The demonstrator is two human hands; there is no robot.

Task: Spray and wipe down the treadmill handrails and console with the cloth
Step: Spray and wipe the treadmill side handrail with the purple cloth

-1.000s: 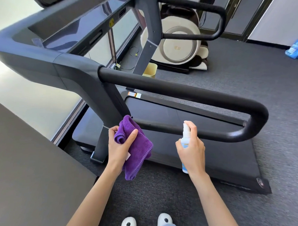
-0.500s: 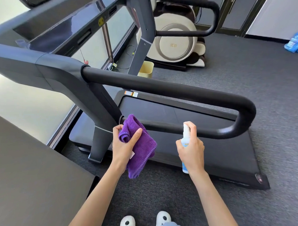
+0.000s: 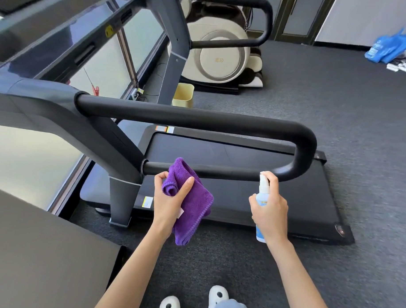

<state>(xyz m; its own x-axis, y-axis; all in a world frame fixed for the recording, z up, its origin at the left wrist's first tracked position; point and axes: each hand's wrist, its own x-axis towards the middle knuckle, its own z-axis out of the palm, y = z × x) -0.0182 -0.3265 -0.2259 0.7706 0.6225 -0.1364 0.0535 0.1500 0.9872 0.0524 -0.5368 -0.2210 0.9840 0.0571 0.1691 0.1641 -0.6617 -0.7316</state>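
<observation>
A black looped handrail (image 3: 198, 120) runs across the middle of the view from the treadmill's grey upright (image 3: 119, 155). My left hand (image 3: 170, 198) holds a bunched purple cloth (image 3: 193, 204) just below the loop's lower bar (image 3: 219, 171). My right hand (image 3: 270, 209) grips a small white spray bottle (image 3: 263, 190) with a blue label, forefinger on its top, nozzle close to the lower bar near the bend. The console (image 3: 63, 33) sits at upper left, partly out of frame. The far handrail (image 3: 248, 21) is at the top.
The treadmill deck (image 3: 253, 201) lies on dark carpet. A massage chair (image 3: 219, 53) and a yellow bin (image 3: 183, 94) stand behind. Blue bags (image 3: 389, 48) lie at far right. A dark flat surface (image 3: 44, 252) fills the lower left. My slippered feet (image 3: 192, 301) are at the bottom.
The view has shifted so the handrail sits lower and further left. Both hands stay together below the lower bar, holding the cloth and bottle as before.
</observation>
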